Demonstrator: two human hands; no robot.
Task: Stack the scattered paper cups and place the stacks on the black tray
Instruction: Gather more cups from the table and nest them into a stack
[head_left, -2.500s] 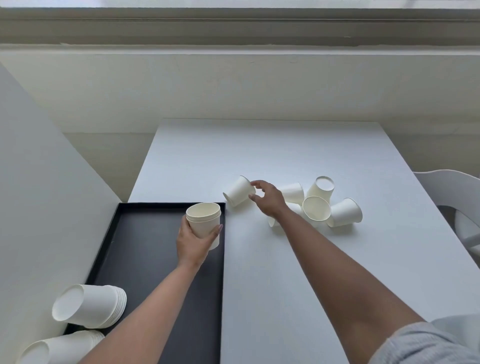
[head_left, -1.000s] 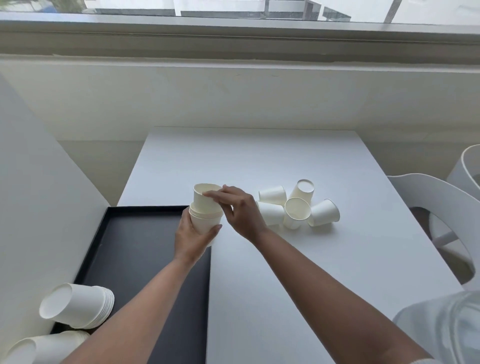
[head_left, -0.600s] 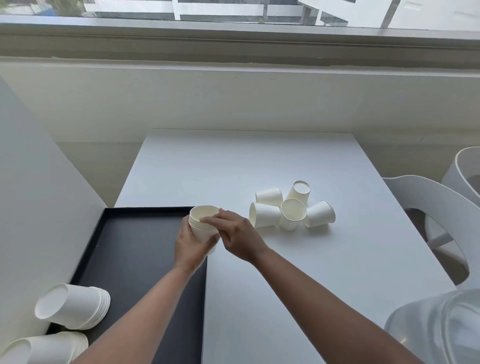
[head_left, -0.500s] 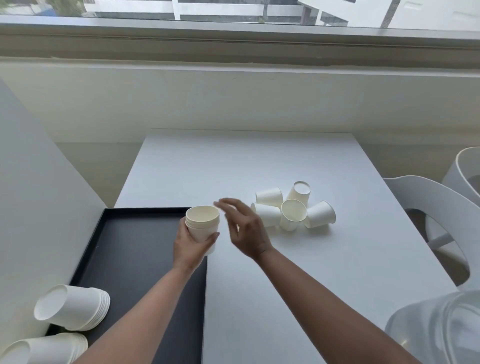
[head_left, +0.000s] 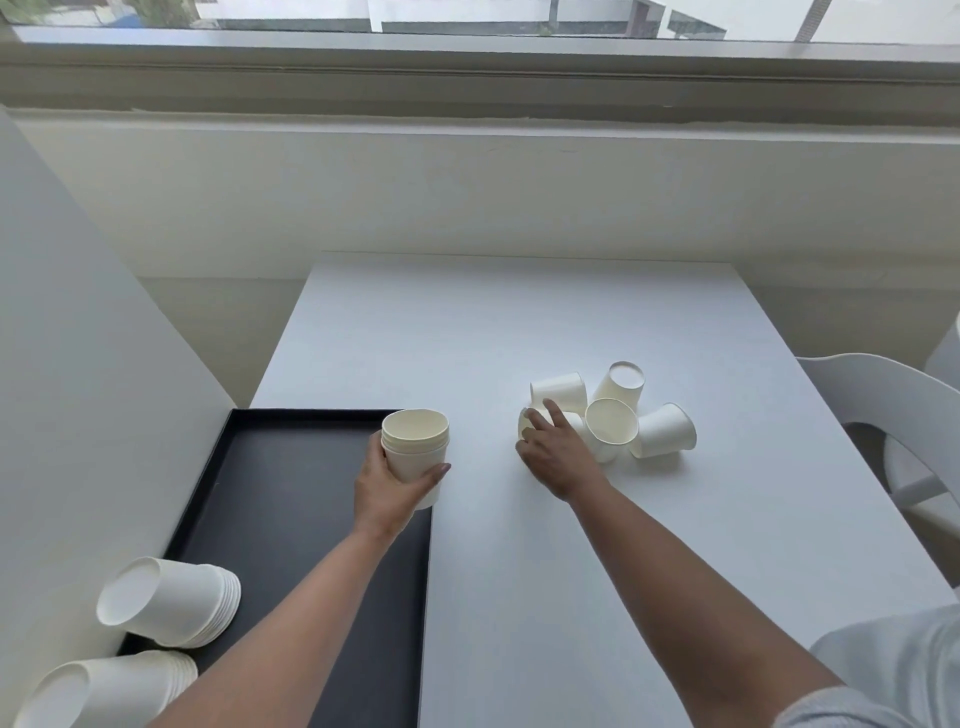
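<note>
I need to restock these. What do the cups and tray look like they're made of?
Cups: seemingly matte off-white paper, with thin walls and rolled rims. Tray: matte black with a thin raised rim, possibly plastic or coated board; can't tell.

White table (head_left: 519, 322) beneath a daylit window (head_left: 467, 15); white chair (head_left: 883, 395) beside.

Left hand (head_left: 387, 488) holds cup stack (head_left: 415, 449); right hand (head_left: 556, 457) grasps a loose cup (head_left: 527, 423).

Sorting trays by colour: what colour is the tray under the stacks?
Black tray, plain, clearest in the head view.
</note>
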